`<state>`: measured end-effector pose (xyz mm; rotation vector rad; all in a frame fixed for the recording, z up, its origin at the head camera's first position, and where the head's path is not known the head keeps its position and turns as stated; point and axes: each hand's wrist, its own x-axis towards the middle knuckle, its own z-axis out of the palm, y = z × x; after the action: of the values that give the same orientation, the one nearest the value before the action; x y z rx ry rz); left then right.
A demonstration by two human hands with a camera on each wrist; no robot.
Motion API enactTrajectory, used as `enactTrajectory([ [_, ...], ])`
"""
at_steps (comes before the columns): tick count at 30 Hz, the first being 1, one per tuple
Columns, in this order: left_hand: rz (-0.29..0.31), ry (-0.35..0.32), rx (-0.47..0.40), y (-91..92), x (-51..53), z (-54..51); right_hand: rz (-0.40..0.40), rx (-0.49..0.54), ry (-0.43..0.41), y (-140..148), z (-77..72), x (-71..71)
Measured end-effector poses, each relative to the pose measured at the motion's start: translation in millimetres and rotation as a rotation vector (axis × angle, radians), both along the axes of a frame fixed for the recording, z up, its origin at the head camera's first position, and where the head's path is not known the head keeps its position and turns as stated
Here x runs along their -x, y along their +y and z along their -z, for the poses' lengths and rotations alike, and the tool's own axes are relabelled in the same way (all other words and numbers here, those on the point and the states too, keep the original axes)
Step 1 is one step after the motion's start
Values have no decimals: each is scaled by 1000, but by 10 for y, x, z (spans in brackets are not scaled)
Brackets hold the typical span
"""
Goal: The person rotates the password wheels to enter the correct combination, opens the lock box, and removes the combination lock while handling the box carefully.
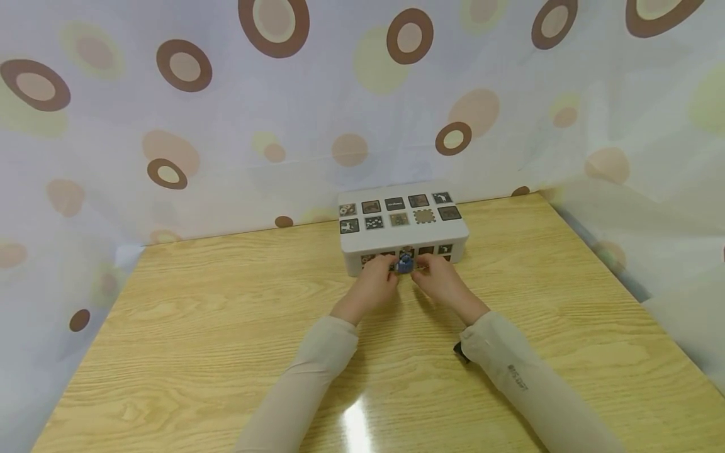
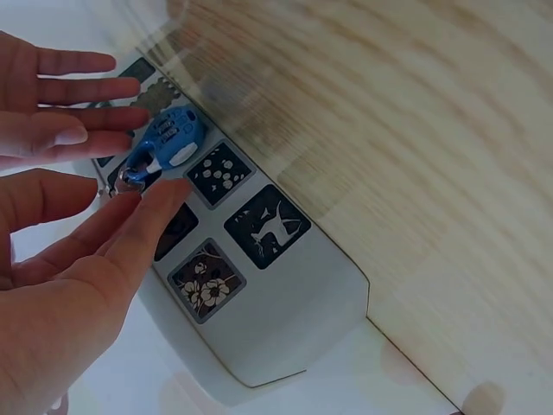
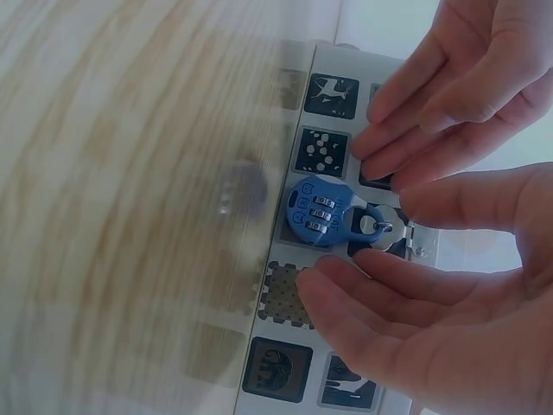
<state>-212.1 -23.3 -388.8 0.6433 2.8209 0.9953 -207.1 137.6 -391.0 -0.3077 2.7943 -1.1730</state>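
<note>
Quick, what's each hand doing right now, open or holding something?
Left hand: open, beside the blue padlock, holding nothing.
Right hand: open, also beside the padlock, holding nothing.

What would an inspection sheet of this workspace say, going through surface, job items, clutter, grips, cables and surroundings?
Surface: yellowish wood-grain table, white glare patch near the front.
Job items: white rectangular box with dark square picture tiles, lid down, near the far edge; round blue padlock with three number dials, at the shiny metal hasp on its front. Whether it is locked, I can't tell.
Clutter: no loose items seen; small black object at the right cuff, unidentified.
Grips: bare left grip and bare right grip flank the padlock, fingers relaxed; contact unclear.
Cables: nothing seen.
Surroundings: white sheet with brown, peach and pale-green circles, behind and at both sides.
</note>
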Motion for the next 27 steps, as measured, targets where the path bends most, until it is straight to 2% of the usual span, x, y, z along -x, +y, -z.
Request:
enactTrajectory([
  [12,3,-77,-25,36,64,81,4,36,-49,-1,58,65],
  [27,26,-61,-26,71,63,98,13,75,-88,1,101,88],
])
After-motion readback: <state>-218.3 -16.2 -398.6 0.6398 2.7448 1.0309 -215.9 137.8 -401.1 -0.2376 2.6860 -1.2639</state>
